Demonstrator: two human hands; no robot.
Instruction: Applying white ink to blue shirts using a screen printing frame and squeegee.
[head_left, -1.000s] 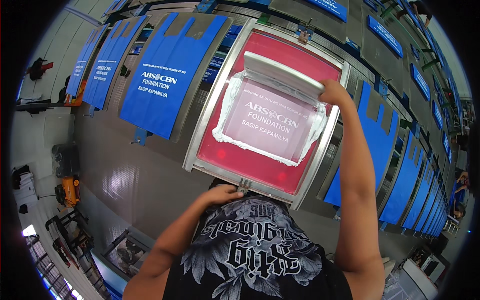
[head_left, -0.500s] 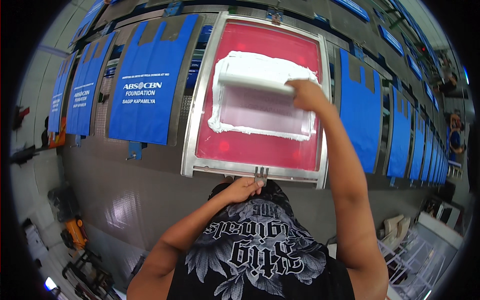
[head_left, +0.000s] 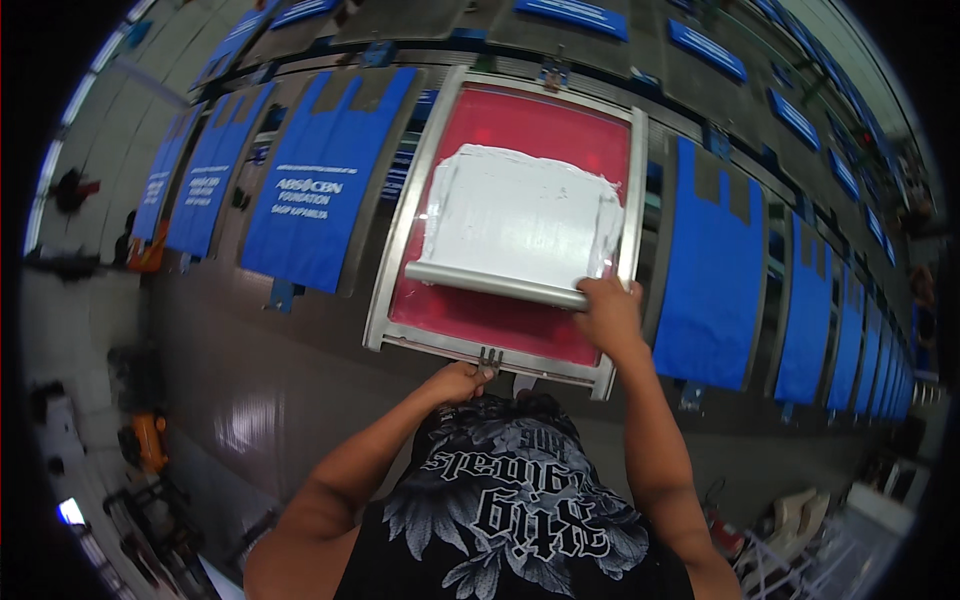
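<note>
While a long grey printing table (head_left: 300, 340) is seen stretching away on both sides of the hands, rows of blue bags (head_left: 310, 180) are laid flat along it, some printed in white to the left of the left hand, others plain blue to the right of the right hand. Between them, directly ahead of both hands, a metal-framed printing screen (head_left: 515, 210) with a red mesh is set flat, and a wide patch of white ink (head_left: 515, 215) is spread across its middle. A long metal squeegee (head_left: 495, 283) is lying across the screen at the near edge of the ink. Its right end is gripped by the right hand (head_left: 608, 315), fingers curled closed over it. A small metal handle (head_left: 490, 357) on the near frame edge is pinched by the left hand (head_left: 460, 382), fingers closed around it.
</note>
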